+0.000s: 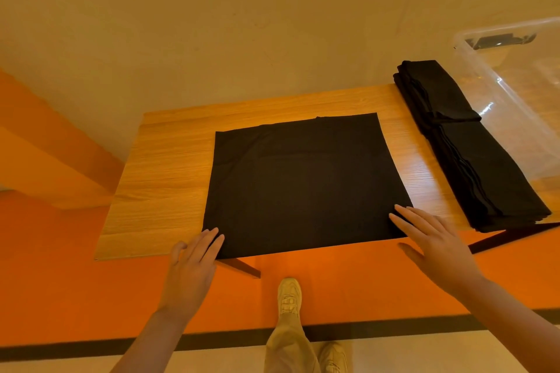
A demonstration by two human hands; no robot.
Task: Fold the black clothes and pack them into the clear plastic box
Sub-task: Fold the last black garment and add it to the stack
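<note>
From the head camera, the clear plastic box (515, 94) stands at the far right of the wooden bench (169, 166), cut off by the right edge of the frame. Through its wall only the bench and a dark handle piece near its far rim show; whether any clothing lies in the hidden part cannot be told. Just beside the box, touching or nearly touching its left wall, lies a stack of folded black clothes (466, 148) that reaches from the bench's far edge to its near edge.

In the middle of the bench a black garment (303, 185) is spread flat as a rough square, its near edge level with the bench's near edge. The left hand (194, 263) lies at the near left corner, fingers straight, their tips touching the cloth. The right hand (430, 236) rests flat and wide on the near right corner, fingers extended.

No writing or labels can be read.
</note>
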